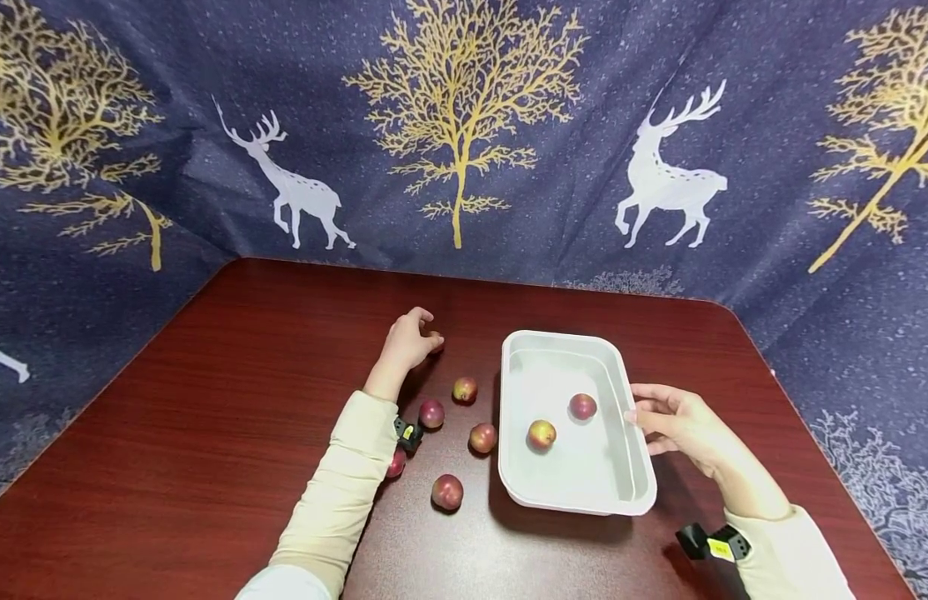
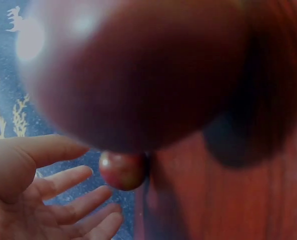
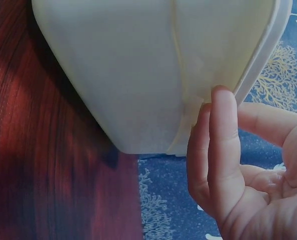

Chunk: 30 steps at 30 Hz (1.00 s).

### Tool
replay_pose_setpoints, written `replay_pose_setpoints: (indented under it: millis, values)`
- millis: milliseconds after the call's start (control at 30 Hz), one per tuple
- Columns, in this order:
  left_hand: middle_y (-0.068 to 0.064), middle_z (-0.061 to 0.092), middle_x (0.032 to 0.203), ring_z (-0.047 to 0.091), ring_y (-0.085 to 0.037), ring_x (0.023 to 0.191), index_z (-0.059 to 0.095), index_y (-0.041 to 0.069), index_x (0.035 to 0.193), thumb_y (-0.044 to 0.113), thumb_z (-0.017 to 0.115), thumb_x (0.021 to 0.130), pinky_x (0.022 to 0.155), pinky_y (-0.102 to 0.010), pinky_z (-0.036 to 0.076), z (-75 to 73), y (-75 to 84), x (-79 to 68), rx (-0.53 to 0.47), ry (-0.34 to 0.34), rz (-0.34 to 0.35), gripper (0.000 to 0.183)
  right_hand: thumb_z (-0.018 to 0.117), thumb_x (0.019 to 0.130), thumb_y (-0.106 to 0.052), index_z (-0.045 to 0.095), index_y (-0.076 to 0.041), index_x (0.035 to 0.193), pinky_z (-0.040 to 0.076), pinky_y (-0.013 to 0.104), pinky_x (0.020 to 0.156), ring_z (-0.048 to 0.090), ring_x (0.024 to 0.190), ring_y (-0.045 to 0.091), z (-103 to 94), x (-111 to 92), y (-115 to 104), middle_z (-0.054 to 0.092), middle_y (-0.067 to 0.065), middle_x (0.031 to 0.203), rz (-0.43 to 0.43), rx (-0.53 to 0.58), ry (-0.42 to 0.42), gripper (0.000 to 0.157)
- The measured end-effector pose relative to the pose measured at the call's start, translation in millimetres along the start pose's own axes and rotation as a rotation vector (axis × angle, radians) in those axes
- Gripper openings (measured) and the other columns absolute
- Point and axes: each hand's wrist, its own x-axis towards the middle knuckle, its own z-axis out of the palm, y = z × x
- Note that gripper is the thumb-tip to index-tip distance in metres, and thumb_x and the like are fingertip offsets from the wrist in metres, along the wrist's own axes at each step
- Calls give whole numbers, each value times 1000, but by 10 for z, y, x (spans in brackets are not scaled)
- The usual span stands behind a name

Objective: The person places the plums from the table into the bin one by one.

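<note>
At the far middle of the table, my left hand (image 1: 408, 340) reaches beside a reddish plum (image 1: 436, 341). In the left wrist view its fingers are spread loosely around the near side of that plum (image 2: 122, 171). A much closer plum (image 2: 133, 70) fills the top of that view, blurred. My right hand (image 1: 677, 423) pinches the right rim of a white plastic tub (image 1: 561, 505), thumb over the rim and fingers along the outer wall. Inside the tub lie a yellow-red plum (image 1: 541, 435) and a darker red plum (image 1: 582, 406).
Several more plums lie between my left forearm and the tub, among them a yellowish plum (image 1: 465, 390) and a dark red plum (image 1: 447, 492). One plum (image 1: 396, 463) is partly hidden by the left sleeve. Behind the brown table (image 1: 284, 333) hangs a blue patterned cloth (image 1: 509, 208).
</note>
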Motion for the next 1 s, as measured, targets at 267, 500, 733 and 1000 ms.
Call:
replay_pose_setpoints:
  millis: [267, 500, 733, 1000]
  values:
    - [-23, 58, 124, 54, -37, 115, 48, 1, 128, 11, 67, 86, 98, -45, 42, 32, -9, -20, 65, -68, 57, 48, 57, 92, -4, 31, 21, 134, 58, 34, 63, 68, 76, 10, 9, 10, 1, 65, -4, 91, 1, 4, -5, 55]
    - [-20, 57, 127, 54, -34, 115, 49, 3, 128, 9, 67, 86, 97, -44, 43, 86, -3, -2, 79, -94, 31, 46, 57, 92, -3, 30, 21, 133, 58, 34, 62, 68, 76, 10, 5, 11, 4, 65, -4, 91, -1, 6, -5, 55]
    - [-20, 58, 125, 55, -34, 112, 51, 3, 126, 9, 68, 85, 95, -44, 44, 62, 28, -7, 61, -89, 33, 45, 57, 92, -4, 31, 21, 133, 58, 34, 62, 68, 76, 11, 1, 11, 1, 66, -4, 92, -3, 3, -1, 55]
    - [-21, 62, 117, 57, -36, 110, 51, 3, 126, 11, 69, 85, 95, -46, 44, 14, 19, -7, 9, -83, 58, 45, 57, 92, -4, 29, 21, 134, 58, 34, 62, 67, 77, 9, 1, 8, -6, 65, -4, 91, 10, 9, 0, 57]
